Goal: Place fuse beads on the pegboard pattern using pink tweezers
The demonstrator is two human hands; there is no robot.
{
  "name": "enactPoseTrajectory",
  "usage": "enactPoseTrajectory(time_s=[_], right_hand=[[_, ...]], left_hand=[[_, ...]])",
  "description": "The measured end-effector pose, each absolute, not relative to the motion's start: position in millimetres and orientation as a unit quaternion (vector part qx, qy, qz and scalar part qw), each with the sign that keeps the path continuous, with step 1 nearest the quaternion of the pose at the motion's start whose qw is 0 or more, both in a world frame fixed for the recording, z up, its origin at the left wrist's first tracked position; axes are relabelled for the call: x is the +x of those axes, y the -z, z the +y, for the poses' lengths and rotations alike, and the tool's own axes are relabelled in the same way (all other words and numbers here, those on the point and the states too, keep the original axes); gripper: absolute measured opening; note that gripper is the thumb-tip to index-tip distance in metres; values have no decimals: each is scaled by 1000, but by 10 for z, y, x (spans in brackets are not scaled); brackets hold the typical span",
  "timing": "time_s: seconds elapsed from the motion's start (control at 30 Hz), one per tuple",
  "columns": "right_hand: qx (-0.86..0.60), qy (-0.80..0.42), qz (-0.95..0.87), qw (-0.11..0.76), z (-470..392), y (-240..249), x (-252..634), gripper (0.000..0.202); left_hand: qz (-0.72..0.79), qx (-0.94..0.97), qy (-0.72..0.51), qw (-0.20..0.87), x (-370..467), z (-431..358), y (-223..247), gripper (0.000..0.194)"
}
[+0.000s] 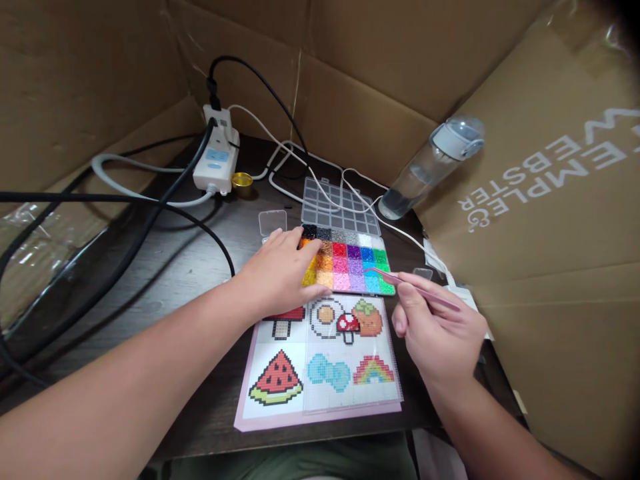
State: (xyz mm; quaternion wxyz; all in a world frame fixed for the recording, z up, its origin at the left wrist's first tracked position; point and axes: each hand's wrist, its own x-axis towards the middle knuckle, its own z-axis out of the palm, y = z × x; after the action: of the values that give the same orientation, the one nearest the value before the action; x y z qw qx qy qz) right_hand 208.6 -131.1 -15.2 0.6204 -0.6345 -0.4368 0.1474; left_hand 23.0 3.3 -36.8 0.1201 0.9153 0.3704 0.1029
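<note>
My right hand (440, 327) grips pink tweezers (425, 291) whose tips reach over the blue compartments of a bead box (354, 268). Whether a bead sits between the tips is too small to tell. Across the left end of that box lies my left hand (285, 270), fingers spread, covering some of its compartments. Small beads sorted by colour fill the box, and its clear gridded lid (330, 203) is folded back. Just below lies a pattern sheet (276, 410) with pixel pictures, a clear pegboard (350, 403) over its right part. A red and white bead mushroom (348, 327) stands out on the pegboard.
At the back left are a white power strip (216, 160), black cables (195, 207) and a small gold cup (242, 183). A clear water bottle (425, 170) stands behind right. Cardboard walls (360, 60) surround the dark table (190, 320).
</note>
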Motion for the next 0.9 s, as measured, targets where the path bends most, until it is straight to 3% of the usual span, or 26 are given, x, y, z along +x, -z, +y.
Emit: enactPoseTrajectory(time_s=[0.27,0.9], right_hand=[[-693,-185,-431,548,-1853,386,2068,15],[-686,-221,-457,521,-1933,612,2050,16]], left_hand=[[369,919,-93,106,255,28,345,81],[371,917,-94,110,254,25,349,81]])
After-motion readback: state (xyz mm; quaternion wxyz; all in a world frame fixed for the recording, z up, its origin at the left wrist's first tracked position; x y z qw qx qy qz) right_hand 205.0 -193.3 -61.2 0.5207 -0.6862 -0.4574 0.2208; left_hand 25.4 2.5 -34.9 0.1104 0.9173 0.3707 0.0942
